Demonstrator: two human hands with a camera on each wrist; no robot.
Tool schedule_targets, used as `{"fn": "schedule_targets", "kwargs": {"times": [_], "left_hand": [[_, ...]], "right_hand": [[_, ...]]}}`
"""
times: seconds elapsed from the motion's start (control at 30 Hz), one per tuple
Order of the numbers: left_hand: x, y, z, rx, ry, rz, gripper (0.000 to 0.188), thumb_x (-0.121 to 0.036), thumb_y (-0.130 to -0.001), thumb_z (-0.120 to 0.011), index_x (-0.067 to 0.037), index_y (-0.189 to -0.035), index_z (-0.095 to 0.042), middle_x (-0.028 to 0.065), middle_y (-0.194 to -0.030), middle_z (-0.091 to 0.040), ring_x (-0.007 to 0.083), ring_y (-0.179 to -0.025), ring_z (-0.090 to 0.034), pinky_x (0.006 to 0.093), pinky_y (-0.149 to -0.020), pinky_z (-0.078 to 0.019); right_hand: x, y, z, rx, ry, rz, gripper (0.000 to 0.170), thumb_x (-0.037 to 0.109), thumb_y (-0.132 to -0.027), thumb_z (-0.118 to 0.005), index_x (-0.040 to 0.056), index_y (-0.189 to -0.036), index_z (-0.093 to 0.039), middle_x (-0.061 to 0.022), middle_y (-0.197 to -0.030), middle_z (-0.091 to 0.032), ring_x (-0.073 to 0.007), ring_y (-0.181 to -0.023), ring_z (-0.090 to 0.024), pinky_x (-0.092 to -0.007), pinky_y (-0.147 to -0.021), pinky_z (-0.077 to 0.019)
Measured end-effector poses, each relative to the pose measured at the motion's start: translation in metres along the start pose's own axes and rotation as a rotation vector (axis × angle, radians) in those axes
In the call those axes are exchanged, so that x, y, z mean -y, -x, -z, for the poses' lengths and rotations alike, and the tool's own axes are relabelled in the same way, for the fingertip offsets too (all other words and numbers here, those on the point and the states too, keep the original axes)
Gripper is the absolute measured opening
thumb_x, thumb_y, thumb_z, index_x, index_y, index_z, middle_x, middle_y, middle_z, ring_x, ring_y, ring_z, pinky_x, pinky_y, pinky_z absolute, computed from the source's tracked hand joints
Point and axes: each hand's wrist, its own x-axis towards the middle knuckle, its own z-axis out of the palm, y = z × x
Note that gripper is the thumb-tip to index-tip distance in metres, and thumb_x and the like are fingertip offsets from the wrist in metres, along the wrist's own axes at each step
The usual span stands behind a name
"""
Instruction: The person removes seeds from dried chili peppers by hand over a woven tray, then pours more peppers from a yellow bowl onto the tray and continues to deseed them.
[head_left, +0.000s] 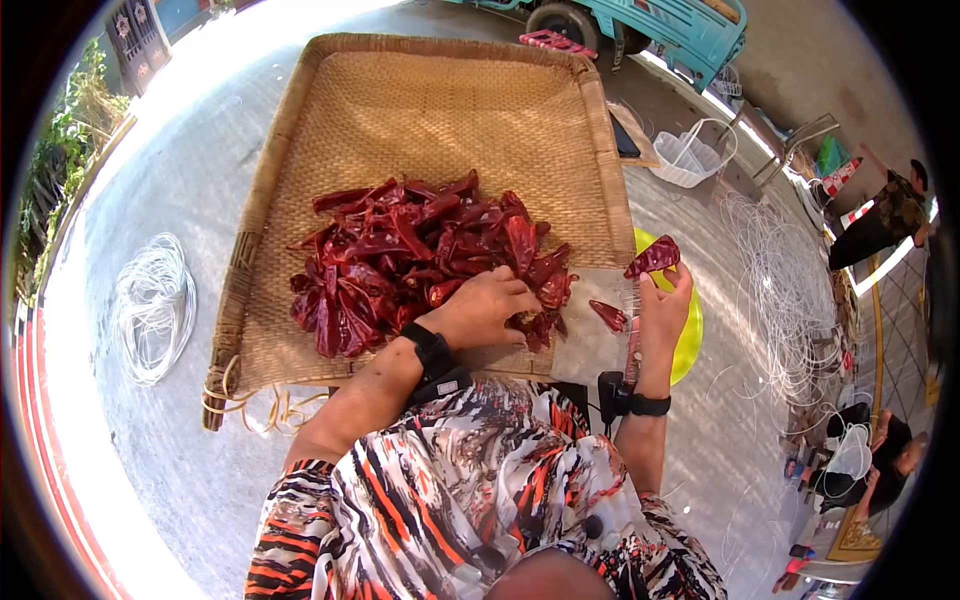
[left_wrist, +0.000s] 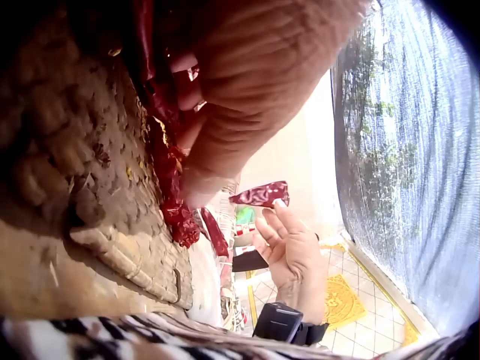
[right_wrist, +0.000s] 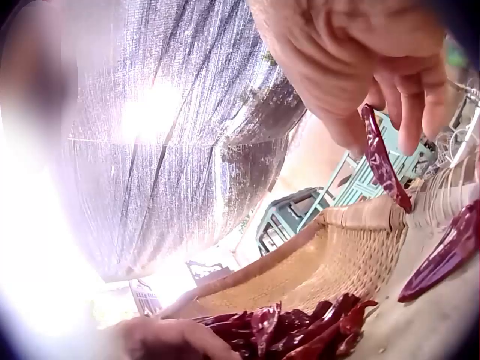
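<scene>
A heap of glossy dried red chili peppers (head_left: pixel 400 250) lies in the near half of a large woven bamboo tray (head_left: pixel 450 110). My left hand (head_left: pixel 485 308) is at the heap's near right edge, with bent fingers and thumb around a dried chili pepper (left_wrist: pixel 176 214); its grip is partly hidden. Off the tray's right side, my right hand (head_left: pixel 665 310) holds up another dried chili pepper (head_left: pixel 653 257), pinched between thumb and fingers. A single loose chili (head_left: pixel 608 316) lies between the hands on a pale grey sheet (head_left: pixel 590 345) over the tray's corner.
Right of the tray are a bright yellow round object (head_left: pixel 690 340), a white plastic basket (head_left: pixel 688 160) and tangled white strands (head_left: pixel 780 290). A white coil (head_left: pixel 155 310) lies on the ground at left. Behind stands a turquoise cart (head_left: pixel 670 30). Other people (head_left: pixel 890 215) are at far right.
</scene>
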Motion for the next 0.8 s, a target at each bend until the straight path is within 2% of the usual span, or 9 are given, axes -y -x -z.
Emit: {"fn": "schedule_targets", "kwargs": {"times": [0.03,0.07,0.17,0.27,0.37,0.47,0.6,0.7,0.8], "left_hand": [[0.001,0.002,-0.002,0.015,-0.016,-0.008,0.033,-0.024,-0.076,-0.078,-0.012,-0.106,-0.068,0.0054,-0.099,-0.062,0.0299,-0.095,-0.056,0.0395,-0.086,-0.0502],[0.003,0.003,-0.004,0.031,-0.032,-0.017,0.030,-0.023,-0.076,-0.077,-0.012,-0.103,-0.070,0.0049,-0.097,-0.062,0.0296,-0.094,-0.056,0.0392,-0.086,-0.0502],[0.006,0.003,-0.006,0.043,-0.020,-0.010,0.023,-0.020,-0.076,-0.076,-0.011,-0.096,-0.069,0.0046,-0.094,-0.062,0.0298,-0.094,-0.056,0.0393,-0.085,-0.0503],[0.008,0.004,-0.007,0.014,0.066,0.049,0.017,-0.018,-0.080,-0.073,-0.010,-0.094,-0.066,0.0063,-0.092,-0.063,0.0298,-0.095,-0.057,0.0413,-0.084,-0.0500],[-0.001,0.002,0.000,-0.136,0.169,0.100,0.018,-0.015,-0.085,-0.073,-0.007,-0.098,-0.063,0.0078,-0.090,-0.062,0.0298,-0.088,-0.058,0.0423,-0.078,-0.0504],[-0.001,0.002,-0.001,-0.258,0.323,0.250,0.017,-0.013,-0.091,-0.070,-0.004,-0.101,-0.061,0.0109,-0.092,-0.063,0.0277,-0.086,-0.062,0.0386,-0.075,-0.0511],[0.001,0.001,-0.002,-0.374,0.484,0.407,0.018,-0.009,-0.095,-0.067,-0.002,-0.109,-0.058,0.0116,-0.093,-0.064,0.0176,-0.084,-0.063,0.0319,-0.073,-0.0510],[0.000,-0.001,-0.006,-0.504,0.464,0.435,0.023,-0.004,-0.092,-0.066,-0.001,-0.112,-0.055,0.0172,-0.095,-0.065,0.0302,-0.088,-0.065,0.0375,-0.078,-0.0526],[0.005,0.000,-0.009,-0.538,0.534,0.477,0.038,0.000,-0.091,-0.065,-0.001,-0.125,-0.051,0.0181,-0.115,-0.055,0.0275,-0.089,-0.063,0.0352,-0.078,-0.0524]], "right_hand": [[0.000,0.003,-0.002,-0.096,0.110,0.075,0.032,0.013,-0.091,-0.067,-0.0045,-0.117,-0.059,-0.0121,-0.110,-0.063,-0.0157,-0.078,-0.064,-0.0316,-0.081,-0.0516],[0.001,0.007,-0.002,-0.015,0.121,0.046,0.033,0.011,-0.088,-0.067,0.0006,-0.118,-0.062,-0.0163,-0.122,-0.060,-0.0248,-0.088,-0.066,-0.0359,-0.090,-0.0494],[-0.001,0.024,-0.010,0.452,0.272,0.238,0.033,0.007,-0.084,-0.067,0.0078,-0.117,-0.065,-0.0141,-0.122,-0.060,-0.0306,-0.102,-0.062,-0.0403,-0.094,-0.0477],[0.001,0.039,-0.034,0.489,0.379,0.653,0.035,0.003,-0.081,-0.067,0.0131,-0.114,-0.068,-0.0114,-0.121,-0.061,-0.0355,-0.114,-0.055,-0.0433,-0.098,-0.0458],[0.000,0.041,-0.047,0.555,0.366,0.723,0.034,0.001,-0.080,-0.067,0.0118,-0.112,-0.068,-0.0105,-0.119,-0.062,-0.0364,-0.116,-0.054,-0.0443,-0.100,-0.0444],[-0.001,0.038,-0.051,0.562,0.303,0.718,0.030,0.002,-0.080,-0.067,0.0110,-0.109,-0.069,-0.0109,-0.119,-0.063,-0.0357,-0.115,-0.054,-0.0440,-0.099,-0.0448],[0.017,0.037,-0.045,0.592,0.165,0.556,0.026,0.007,-0.084,-0.066,0.0093,-0.109,-0.070,-0.0118,-0.118,-0.064,-0.0342,-0.115,-0.054,-0.0431,-0.099,-0.0442],[0.039,0.036,-0.028,0.577,0.073,0.397,0.025,0.009,-0.087,-0.064,0.0079,-0.111,-0.069,-0.0121,-0.117,-0.065,-0.0337,-0.116,-0.054,-0.0429,-0.099,-0.0433],[0.043,0.020,-0.008,0.422,0.091,0.414,0.026,0.009,-0.088,-0.063,0.0075,-0.113,-0.068,-0.0123,-0.118,-0.065,-0.0334,-0.117,-0.054,-0.0431,-0.102,-0.0417]]}}
